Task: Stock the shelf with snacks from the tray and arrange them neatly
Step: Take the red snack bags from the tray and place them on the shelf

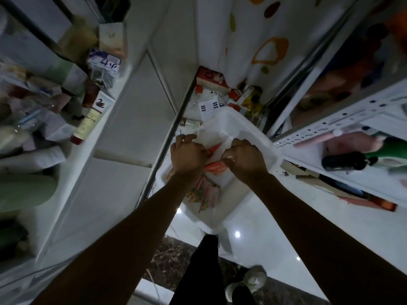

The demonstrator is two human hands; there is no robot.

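Glossy white floor (259, 216) carries a white tray (262, 137), with the shelf (343, 125) right of both hands. Loose snack packets (204, 192) lie in the tray near the wrists. Both arms reach down, left hand (189, 157) and right hand (246, 159) each gripping orange packets (217, 167) between them.

tray (257, 137): white plastic, smooth | snack packets (207, 192): glossy film | floor (259, 219): glossy tile
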